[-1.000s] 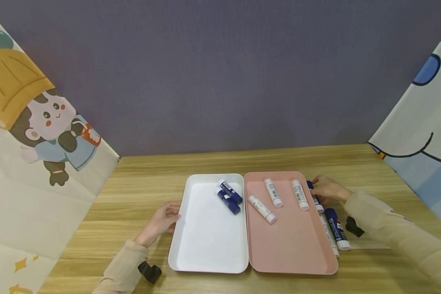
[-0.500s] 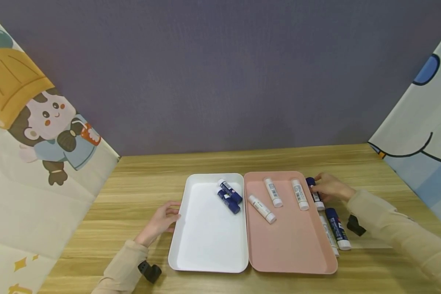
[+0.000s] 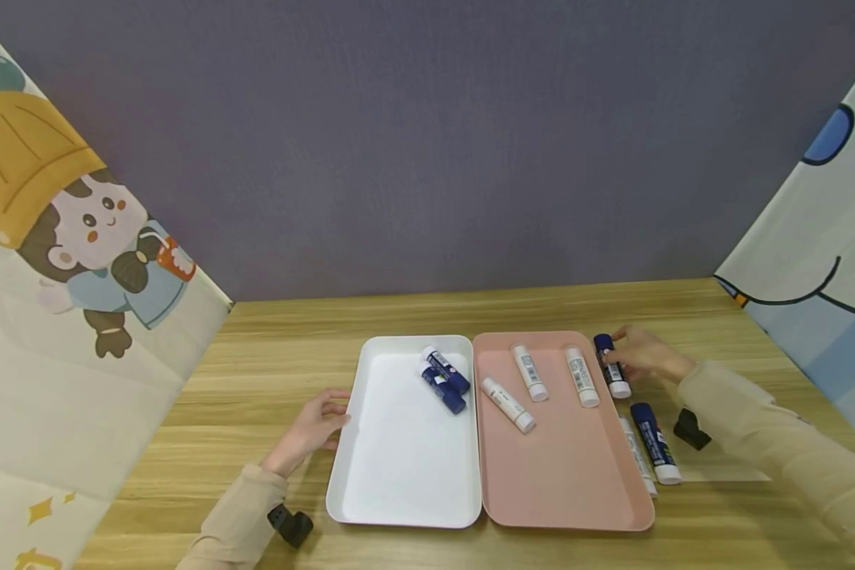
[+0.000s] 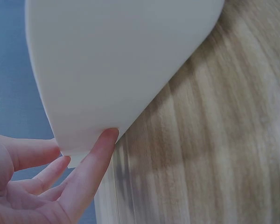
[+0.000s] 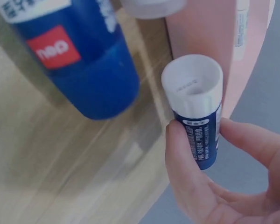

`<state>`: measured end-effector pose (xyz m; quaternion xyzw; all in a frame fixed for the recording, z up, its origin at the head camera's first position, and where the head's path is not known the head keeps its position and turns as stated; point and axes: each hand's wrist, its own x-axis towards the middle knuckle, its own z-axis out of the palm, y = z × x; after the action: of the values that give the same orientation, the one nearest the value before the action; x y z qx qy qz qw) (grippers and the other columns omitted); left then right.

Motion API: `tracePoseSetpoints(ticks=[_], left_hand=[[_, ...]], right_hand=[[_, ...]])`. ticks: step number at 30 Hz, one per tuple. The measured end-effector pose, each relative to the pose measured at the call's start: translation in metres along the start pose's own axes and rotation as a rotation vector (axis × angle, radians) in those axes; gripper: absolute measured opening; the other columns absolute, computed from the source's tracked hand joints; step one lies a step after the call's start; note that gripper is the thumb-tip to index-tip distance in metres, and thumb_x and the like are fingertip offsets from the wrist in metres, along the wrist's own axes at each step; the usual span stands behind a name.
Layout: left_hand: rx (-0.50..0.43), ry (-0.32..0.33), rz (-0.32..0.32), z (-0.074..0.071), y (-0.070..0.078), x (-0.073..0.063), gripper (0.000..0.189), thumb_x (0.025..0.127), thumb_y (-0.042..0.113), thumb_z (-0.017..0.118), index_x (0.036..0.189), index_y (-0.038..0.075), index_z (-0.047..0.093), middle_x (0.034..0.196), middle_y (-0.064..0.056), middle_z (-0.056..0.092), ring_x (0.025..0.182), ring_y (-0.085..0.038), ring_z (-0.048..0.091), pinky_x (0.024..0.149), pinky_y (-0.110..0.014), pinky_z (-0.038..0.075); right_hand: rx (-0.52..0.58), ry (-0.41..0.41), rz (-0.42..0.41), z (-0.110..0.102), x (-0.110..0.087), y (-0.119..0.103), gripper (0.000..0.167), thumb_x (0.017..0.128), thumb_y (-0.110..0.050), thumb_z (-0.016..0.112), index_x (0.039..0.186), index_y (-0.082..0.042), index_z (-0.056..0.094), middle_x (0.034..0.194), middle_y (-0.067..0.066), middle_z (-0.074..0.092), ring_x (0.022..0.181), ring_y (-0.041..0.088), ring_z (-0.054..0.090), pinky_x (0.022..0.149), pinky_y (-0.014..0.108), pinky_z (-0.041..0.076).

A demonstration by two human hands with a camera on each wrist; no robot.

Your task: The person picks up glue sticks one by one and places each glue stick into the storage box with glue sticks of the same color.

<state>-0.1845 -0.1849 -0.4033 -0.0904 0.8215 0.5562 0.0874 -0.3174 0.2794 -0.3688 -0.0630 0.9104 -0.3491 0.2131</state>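
Note:
My right hand (image 3: 648, 354) pinches a dark blue glue stick (image 3: 611, 366) with a white end, just beyond the right side of the pink tray. In the right wrist view, thumb and fingers sit on the blue barrel of that glue stick (image 5: 200, 135), white end toward the camera. My left hand (image 3: 317, 427) touches the left side of the white tray (image 3: 399, 525). Seen from the left wrist, the fingers of the left hand (image 4: 51, 182) are fairly straight, with fingertips against the tray wall (image 4: 107, 70).
The pink tray (image 3: 563, 491) stands right beside the white one and holds several white glue sticks (image 3: 507, 405). Two blue glue sticks (image 3: 443, 391) lie in the white tray. Right of the pink tray, a blue glue stick (image 3: 655, 443) and a white glue stick (image 3: 637, 455) lie on the wooden table (image 3: 292, 340).
My right hand has shifted slightly away from me along the pink tray's right side, carrying the blue glue stick with it. The left hand stays at the white tray.

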Motion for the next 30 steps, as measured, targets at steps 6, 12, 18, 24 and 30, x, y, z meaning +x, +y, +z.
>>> tracePoseSetpoints(ticks=[6,12,18,24,30], left_hand=[[0.004,-0.008,0.002,-0.001,0.001,0.000,0.037,0.086,-0.003,0.048,0.123,-0.004,0.042,0.106,-0.024,0.050,0.079,-0.023,0.058,0.060,-0.036,0.055],[0.011,-0.013,0.008,-0.001,0.001,-0.001,0.037,0.087,-0.003,0.049,0.123,-0.004,0.042,0.106,-0.024,0.050,0.079,-0.023,0.058,0.060,-0.036,0.054],[0.003,-0.010,0.006,-0.001,0.001,0.000,0.037,0.087,-0.003,0.048,0.123,-0.004,0.042,0.106,-0.024,0.050,0.079,-0.022,0.058,0.060,-0.036,0.055],[0.019,-0.002,0.004,-0.001,0.001,0.000,0.037,0.087,-0.003,0.049,0.123,-0.003,0.042,0.106,-0.023,0.051,0.078,-0.022,0.058,0.060,-0.036,0.055],[0.014,0.000,0.001,-0.001,0.001,-0.001,0.037,0.087,-0.003,0.049,0.123,-0.003,0.042,0.105,-0.023,0.051,0.078,-0.022,0.058,0.059,-0.036,0.055]], right_hand=[[-0.018,0.010,0.009,-0.005,0.000,-0.005,0.065,0.080,-0.011,0.057,0.123,0.023,0.021,0.077,0.021,0.053,0.062,0.019,0.057,0.057,0.034,0.055],[-0.015,-0.008,0.012,-0.010,-0.001,-0.009,0.067,0.081,-0.012,0.057,0.125,0.023,0.020,0.084,0.025,0.053,0.068,0.021,0.057,0.059,0.035,0.055],[-0.003,-0.023,0.014,-0.013,0.000,-0.015,0.067,0.082,-0.011,0.055,0.126,0.023,0.018,0.080,0.022,0.053,0.064,0.018,0.057,0.059,0.035,0.055],[-0.026,-0.013,-0.003,-0.013,0.000,-0.022,0.066,0.082,-0.011,0.054,0.125,0.024,0.019,0.074,0.016,0.055,0.058,0.013,0.056,0.057,0.035,0.055],[-0.043,-0.033,-0.017,-0.012,0.000,-0.030,0.066,0.084,-0.012,0.054,0.126,0.023,0.019,0.080,0.021,0.056,0.063,0.016,0.058,0.062,0.038,0.054]])
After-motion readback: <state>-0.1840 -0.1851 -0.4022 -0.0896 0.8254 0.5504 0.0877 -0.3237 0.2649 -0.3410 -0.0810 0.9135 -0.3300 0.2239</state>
